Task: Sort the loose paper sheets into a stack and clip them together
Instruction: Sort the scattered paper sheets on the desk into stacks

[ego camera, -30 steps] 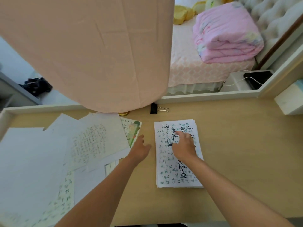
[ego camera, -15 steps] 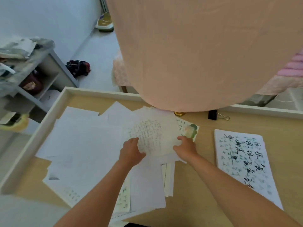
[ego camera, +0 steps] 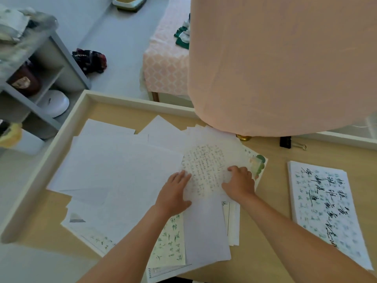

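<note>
A stack [ego camera: 322, 205] is sitting ready; loose sheets [ego camera: 122, 170] and the clip [ego camera: 285, 141] are waiting. The left hand [ego camera: 175, 193] is pressing flat on a written sheet [ego camera: 204, 164], the right hand [ego camera: 239, 184] curling onto it, grip unclear.

The wooden desk [ego camera: 265, 252] bears scattered loose sheets [ego camera: 122, 170], a neat stack [ego camera: 326, 211] beside them, and a binder clip [ego camera: 285, 141].

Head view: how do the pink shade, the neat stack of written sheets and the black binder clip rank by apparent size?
1. The pink shade, though nearness to the camera inflates it.
2. The neat stack.
3. The black binder clip, clearly smallest.
</note>
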Demonstrator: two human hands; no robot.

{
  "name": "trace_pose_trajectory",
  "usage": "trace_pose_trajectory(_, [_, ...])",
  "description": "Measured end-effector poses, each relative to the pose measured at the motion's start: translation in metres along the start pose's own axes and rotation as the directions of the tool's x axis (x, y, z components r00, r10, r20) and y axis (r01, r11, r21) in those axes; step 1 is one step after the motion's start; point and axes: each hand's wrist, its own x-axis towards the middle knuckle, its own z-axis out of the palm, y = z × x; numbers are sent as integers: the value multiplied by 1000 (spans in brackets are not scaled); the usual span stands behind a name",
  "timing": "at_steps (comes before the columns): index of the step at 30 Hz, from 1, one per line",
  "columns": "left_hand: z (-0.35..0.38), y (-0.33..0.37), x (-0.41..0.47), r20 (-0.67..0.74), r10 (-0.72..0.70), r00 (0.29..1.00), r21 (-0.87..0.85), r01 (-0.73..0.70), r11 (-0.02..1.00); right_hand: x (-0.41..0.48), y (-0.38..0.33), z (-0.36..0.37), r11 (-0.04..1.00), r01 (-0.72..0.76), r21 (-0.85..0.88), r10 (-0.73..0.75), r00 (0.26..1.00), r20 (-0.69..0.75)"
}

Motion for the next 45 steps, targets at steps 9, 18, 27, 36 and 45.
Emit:
trace_pose_trajectory(9, [-56,-83,-16,-207,-616,760,-77,615,785,57,-81,-21,828,527,-193,-493,847,200])
trace_pose_trajectory(18, [-60,-111,-34,-100,-794,600,-230,762,605,90,-95,-27,669,500,-549,-429,864,265])
trace_pose_trajectory(27, [-45,-115,-55,124,-771,624,-745,572,343,77,-64,-28,982,185,-49,-168,956,241])
trace_pose_trajectory(36, [-21,-42,-62,247,-644,724,-889,433,146,30,-47,-16,809,-183,559,-2,949,314])
trace_pose_trajectory(45, [-6,-18,-59,-161,-672,723,-499,528,687,8,-17,-1,886,-48,462,-36,985,171])
